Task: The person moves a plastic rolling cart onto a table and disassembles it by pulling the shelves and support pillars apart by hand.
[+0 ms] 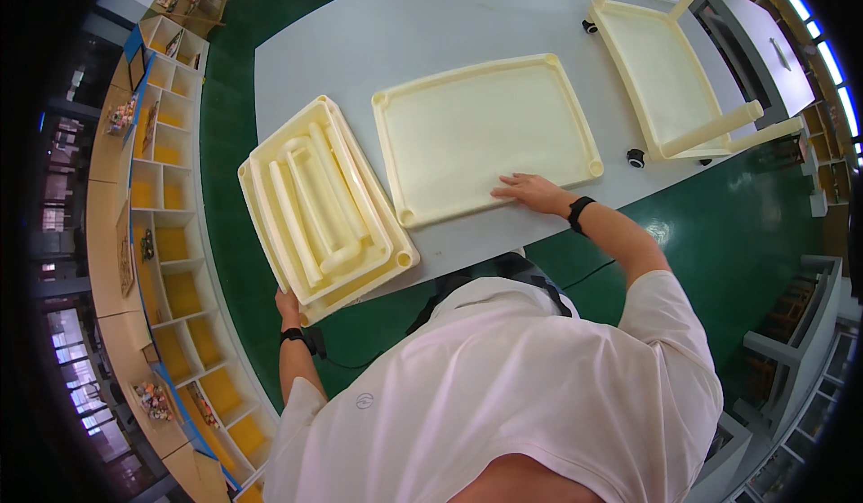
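A flat, cream plastic tray [481, 134] with raised rims and round corner sockets lies on the grey table before me. My right hand [535, 194] rests on its near edge, fingers stretched out over the surface. To the left is a stack of similar trays [395, 265], partly past the table's near edge. Cream tubes [310, 206], some bent into a U, lie in the upper tray [247, 184]. At the stack's near left corner my left hand [288, 309] grips the tray edge; most of its fingers are hidden.
At the table's [360, 49] right end stands a partly built cream cart [661, 76] with upright posts and black casters [636, 158]. Behind it is a grey and white cabinet [764, 49]. White and yellow cubby shelves [180, 296] run along the left, across a green floor [235, 98].
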Motion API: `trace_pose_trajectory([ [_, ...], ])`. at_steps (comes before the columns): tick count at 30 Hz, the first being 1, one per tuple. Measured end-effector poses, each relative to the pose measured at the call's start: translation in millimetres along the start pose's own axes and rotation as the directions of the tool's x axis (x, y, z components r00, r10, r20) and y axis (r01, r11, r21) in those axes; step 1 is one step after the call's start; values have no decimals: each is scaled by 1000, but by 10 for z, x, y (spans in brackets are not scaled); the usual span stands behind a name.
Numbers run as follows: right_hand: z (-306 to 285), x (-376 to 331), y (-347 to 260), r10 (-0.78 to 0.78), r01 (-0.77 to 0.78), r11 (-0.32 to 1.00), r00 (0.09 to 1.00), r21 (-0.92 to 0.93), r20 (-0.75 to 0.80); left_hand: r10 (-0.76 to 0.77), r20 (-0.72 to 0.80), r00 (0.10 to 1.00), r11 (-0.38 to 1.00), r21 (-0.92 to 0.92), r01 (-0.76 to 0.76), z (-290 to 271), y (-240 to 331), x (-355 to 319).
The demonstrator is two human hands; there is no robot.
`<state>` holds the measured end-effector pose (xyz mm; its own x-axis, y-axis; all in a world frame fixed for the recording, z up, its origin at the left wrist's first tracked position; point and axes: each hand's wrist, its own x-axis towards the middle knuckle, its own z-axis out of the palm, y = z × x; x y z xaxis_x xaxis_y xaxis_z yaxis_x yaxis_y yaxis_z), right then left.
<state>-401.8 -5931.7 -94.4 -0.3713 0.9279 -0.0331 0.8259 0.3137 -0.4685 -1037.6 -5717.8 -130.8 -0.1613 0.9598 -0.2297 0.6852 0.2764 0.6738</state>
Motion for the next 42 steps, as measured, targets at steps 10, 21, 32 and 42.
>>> trace_pose_trajectory([
  [10,-364,-266,576,456,-442,881,889,-169,50,-23,-58,998,997,-72,18,22,63,-120],
  [21,369,1049,-848,585,-603,798,778,-12,-230,-86,-84,993,996,-6,86,67,307,-248],
  [32,127,447,-599,246,-233,958,968,-164,58,-130,97,987,931,-331,155,36,30,-54],
  [42,-65,-130,-709,92,-26,963,966,-266,240,3,9,1000,998,66,-4,-38,385,-233],
])
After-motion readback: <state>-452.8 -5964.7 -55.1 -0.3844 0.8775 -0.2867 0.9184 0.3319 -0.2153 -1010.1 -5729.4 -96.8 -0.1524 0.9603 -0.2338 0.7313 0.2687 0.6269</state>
